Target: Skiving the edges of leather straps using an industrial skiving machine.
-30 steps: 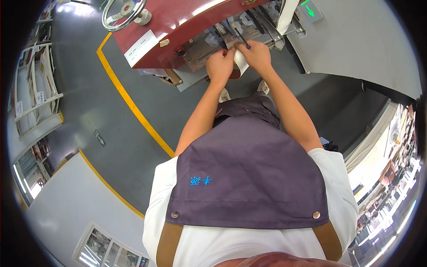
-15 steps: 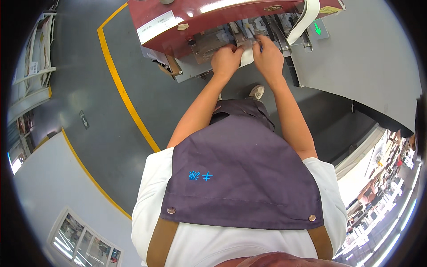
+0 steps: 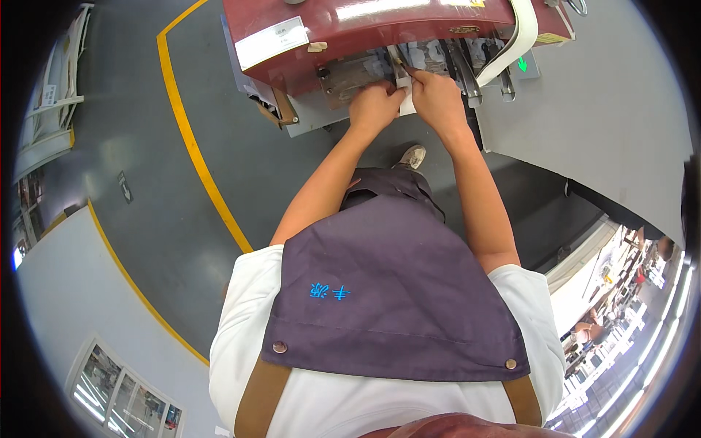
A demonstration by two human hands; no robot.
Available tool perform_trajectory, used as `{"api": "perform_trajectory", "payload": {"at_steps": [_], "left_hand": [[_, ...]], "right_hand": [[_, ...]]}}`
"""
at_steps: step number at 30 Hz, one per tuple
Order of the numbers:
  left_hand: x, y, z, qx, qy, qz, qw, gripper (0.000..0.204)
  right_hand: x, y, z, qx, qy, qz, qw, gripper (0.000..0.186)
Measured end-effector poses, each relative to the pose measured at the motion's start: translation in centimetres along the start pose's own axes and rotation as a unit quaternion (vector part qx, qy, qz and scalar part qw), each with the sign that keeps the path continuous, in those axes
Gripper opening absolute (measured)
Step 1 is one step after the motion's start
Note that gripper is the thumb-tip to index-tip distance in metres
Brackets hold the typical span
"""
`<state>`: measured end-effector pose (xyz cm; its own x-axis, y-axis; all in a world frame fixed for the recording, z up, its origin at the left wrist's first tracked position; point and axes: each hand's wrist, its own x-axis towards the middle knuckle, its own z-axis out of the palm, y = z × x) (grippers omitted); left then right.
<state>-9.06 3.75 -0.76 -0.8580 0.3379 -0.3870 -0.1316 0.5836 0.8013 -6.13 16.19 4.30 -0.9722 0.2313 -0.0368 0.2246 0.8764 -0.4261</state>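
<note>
Both hands are at the open front of a red machine [image 3: 363, 40]. My left hand [image 3: 374, 109], closed, has thumb and fingertips on a white strip [image 3: 406, 105] in the middle of the opening. Just right of it my right hand [image 3: 438, 106] has curled fingers at the strip's upper end and a narrow metal part [image 3: 399, 64]; what exactly it grips is hidden. Metal guides [image 3: 464, 77] stand right of the fingers, and a metal plate [image 3: 339, 93] lies to the left.
A looping cream band [image 3: 517, 45] hangs at the machine's right. Beside it stands a grey surface [image 3: 584, 124]. A yellow floor line [image 3: 197, 153] runs along the left, near a rack [image 3: 55, 95]. People [image 3: 588, 332] work at benches far right.
The machine now appears further right in the view. My hands have shifted with the strip, of which less shows; its brown underside and the blue-tipped rod are no longer visible.
</note>
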Motion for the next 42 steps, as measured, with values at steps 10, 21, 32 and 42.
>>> {"api": "perform_trajectory", "payload": {"at_steps": [10,21,32,42], "left_hand": [[0.6,-0.6,0.6,-0.053,0.01,0.011,0.998,0.035],[1.0,-1.6,1.1,-0.032,-0.005,0.009,0.999,0.036],[0.8,-1.1,0.5,-0.043,-0.016,0.008,0.999,0.035],[1.2,-1.5,0.4,-0.097,-0.045,0.045,0.993,0.034]], "right_hand": [[0.8,-0.4,1.4,-0.078,-0.033,-0.013,0.996,0.032],[1.0,-0.8,1.2,-0.086,-0.029,-0.02,0.996,0.018],[0.7,-0.1,1.7,-0.036,0.008,-0.017,0.999,0.015],[0.7,0.3,2.3,-0.019,0.036,-0.015,0.999,0.025]]}}
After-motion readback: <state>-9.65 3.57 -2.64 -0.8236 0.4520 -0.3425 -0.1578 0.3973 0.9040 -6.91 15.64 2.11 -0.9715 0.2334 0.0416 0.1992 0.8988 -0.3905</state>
